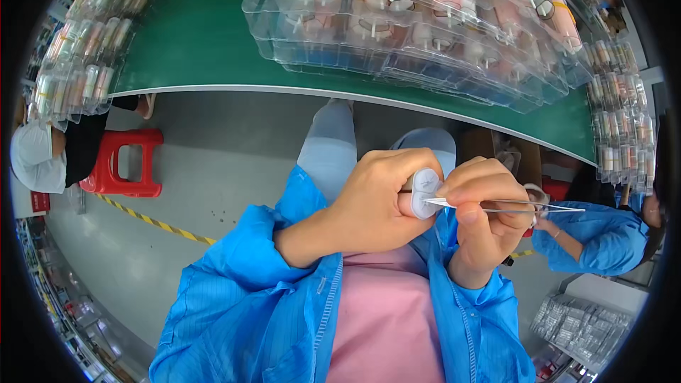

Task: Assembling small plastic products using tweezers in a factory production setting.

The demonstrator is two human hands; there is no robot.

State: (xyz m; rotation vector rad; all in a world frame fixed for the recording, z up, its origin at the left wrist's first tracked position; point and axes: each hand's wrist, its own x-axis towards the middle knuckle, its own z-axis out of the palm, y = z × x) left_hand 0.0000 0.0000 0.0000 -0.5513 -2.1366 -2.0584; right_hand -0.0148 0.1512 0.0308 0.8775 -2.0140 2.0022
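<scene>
My left hand [379, 202] is closed around a small part with a pale grey double-round end face [424, 193]; its body is mostly hidden inside my fingers. A pair of metal tweezers [511, 206] is pinched in my right hand [486, 213]. The tips of the tweezers point left and meet the grey end face, or come very close to it. Both hands are held together above my lap, in front of the table edge.
Stacked clear plastic trays [397, 35] with white and pink cylindrical parts stand on the green table [191, 35]. More filled trays line both sides. A red stool [131, 163] and a seated person are at left; another person in blue [592, 237] sits at right.
</scene>
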